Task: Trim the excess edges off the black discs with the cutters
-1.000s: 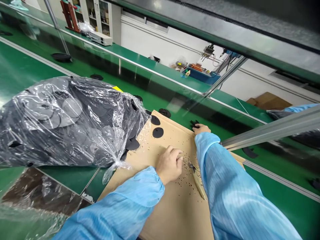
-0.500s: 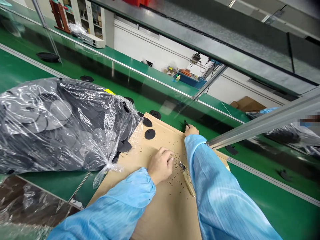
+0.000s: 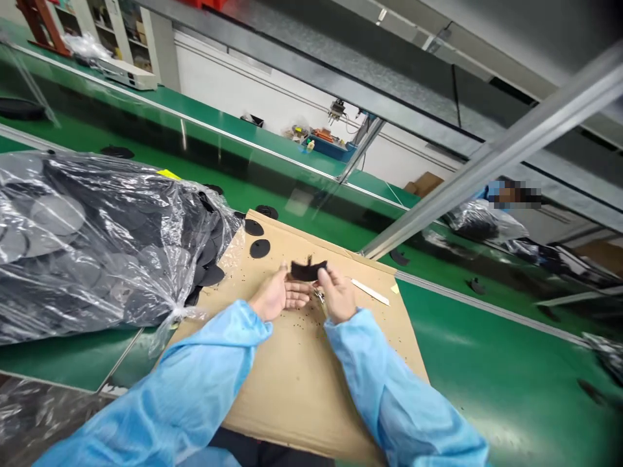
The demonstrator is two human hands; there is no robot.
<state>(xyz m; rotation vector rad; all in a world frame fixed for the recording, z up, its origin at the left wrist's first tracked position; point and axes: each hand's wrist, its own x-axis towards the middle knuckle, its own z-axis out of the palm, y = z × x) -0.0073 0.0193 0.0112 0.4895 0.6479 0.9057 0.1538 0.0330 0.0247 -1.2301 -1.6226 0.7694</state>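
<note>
My right hand (image 3: 337, 296) pinches one end of a small dark curved plastic part (image 3: 308, 270) that has a thin prong on its upper edge. To its left, my left hand (image 3: 278, 293) is open, palm up, fingers stretched out under the part and thumb close to its left end; whether they touch it I cannot tell. Below the part, beside my right hand, lies a metal-tipped tool (image 3: 319, 297), mostly hidden. Everything is over a cardboard sheet (image 3: 287, 376) sprinkled with tiny dark bits.
A clear bag of black discs (image 3: 111, 240) lies at the left. Two loose black discs (image 3: 259, 248) rest on the cardboard's far corner. A white strip (image 3: 370, 292) lies right of my hands. A metal post (image 3: 467, 175) rises behind the cardboard from the green bench (image 3: 487, 350).
My right hand has come back from the cardboard's far edge to the middle with the dark part. My left hand has turned palm up and uncurled. The view has shifted right.
</note>
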